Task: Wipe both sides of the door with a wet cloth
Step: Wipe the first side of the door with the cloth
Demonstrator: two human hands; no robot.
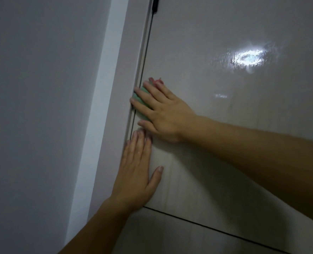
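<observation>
A glossy pale grey door (pixel 225 125) fills the right of the view, its surface wet and shining under a light reflection. My right hand (pixel 161 114) presses a green and pink cloth (pixel 142 102) flat against the door, right at its left edge beside the frame. Most of the cloth is hidden under the fingers. Just below it, my left hand (pixel 137 171) lies flat on the door with fingers together and thumb spread, holding nothing.
The door frame (pixel 119 107) runs diagonally along the door's left edge, with a grey wall (pixel 32 107) beyond it. A black hinge (pixel 155 4) sits at the top of the gap. A thin dark groove (pixel 207 226) crosses the door lower down.
</observation>
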